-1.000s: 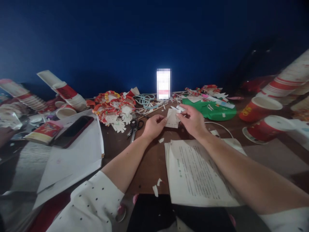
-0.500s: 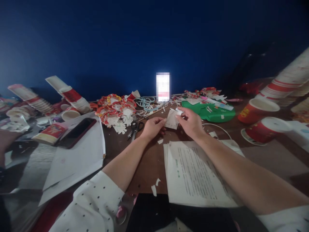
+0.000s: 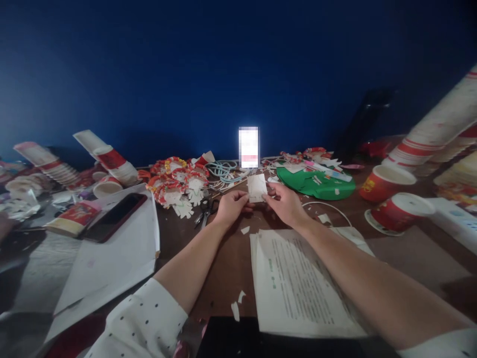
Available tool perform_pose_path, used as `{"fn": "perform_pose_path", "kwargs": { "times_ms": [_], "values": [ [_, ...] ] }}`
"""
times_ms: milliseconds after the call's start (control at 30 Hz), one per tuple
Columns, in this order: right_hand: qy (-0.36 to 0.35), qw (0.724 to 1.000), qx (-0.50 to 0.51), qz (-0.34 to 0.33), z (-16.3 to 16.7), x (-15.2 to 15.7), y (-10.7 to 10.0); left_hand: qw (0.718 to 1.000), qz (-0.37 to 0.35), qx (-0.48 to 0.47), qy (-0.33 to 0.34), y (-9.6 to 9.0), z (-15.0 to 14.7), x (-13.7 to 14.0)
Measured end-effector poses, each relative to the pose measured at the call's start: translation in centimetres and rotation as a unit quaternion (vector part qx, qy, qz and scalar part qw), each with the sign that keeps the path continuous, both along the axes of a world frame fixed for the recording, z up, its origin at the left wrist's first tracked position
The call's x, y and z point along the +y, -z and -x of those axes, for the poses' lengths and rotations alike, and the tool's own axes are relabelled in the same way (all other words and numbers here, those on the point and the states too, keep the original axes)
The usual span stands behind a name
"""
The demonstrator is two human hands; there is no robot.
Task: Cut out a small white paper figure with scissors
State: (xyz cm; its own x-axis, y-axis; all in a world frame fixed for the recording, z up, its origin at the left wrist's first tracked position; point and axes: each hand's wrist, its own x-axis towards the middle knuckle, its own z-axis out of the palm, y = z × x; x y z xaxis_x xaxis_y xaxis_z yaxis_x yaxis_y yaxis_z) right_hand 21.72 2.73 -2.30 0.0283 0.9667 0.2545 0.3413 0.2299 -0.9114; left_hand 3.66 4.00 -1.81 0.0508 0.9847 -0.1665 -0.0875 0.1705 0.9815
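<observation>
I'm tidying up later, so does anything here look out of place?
Yes: white scraps lie loose near the front edge of the brown table, and more on the green piece; they look like stray offcuts.

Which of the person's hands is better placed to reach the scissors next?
Probably the left hand: the scissors lie beside it; the right hand is farther, across the paper square.

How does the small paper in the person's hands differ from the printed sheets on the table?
Pose: the small paper is held up by the left hand and the right hand, while the printed sheets lie on the table.
Size: the small paper is far smaller than the printed sheets.
Look: the small paper shows no rows of print; the printed sheets carry dark lines and a little green lettering.
Shared: both are pale.
</observation>
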Motion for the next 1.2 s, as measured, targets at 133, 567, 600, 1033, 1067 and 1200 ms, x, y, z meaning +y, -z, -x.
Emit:
{"fn": "perform_pose_path", "kwargs": {
  "times_ms": [133,567,600,1033,1067,1200],
  "values": [
    [-0.003,0.999,0.039,0.028,0.1,0.1,-0.3,1.0,-0.008,-0.009,0.01,0.7,0.1,0.3],
    [-0.013,0.998,0.024,0.049,0.0,0.4,0.2,1.0,-0.004,0.011,0.019,0.9,0.1,0.6],
    [-0.012,0.998,0.024,0.05,0.0,0.4,0.2,1.0,0.0,0.011,0.019,0.8,0.1,0.6],
    [0.003,0.993,0.032,0.11,0.0,-0.1,-0.8,1.0,-0.001,-0.004,0.011,0.7,0.0,0.7],
    [0.002,0.992,0.038,0.117,-0.1,-0.1,-0.8,1.0,-0.003,0.0,0.012,0.8,0.1,0.7],
    [0.002,0.99,0.054,0.132,-0.2,-0.1,-0.8,1.0,0.001,0.008,0.016,0.8,0.2,0.7]
  ]
}}
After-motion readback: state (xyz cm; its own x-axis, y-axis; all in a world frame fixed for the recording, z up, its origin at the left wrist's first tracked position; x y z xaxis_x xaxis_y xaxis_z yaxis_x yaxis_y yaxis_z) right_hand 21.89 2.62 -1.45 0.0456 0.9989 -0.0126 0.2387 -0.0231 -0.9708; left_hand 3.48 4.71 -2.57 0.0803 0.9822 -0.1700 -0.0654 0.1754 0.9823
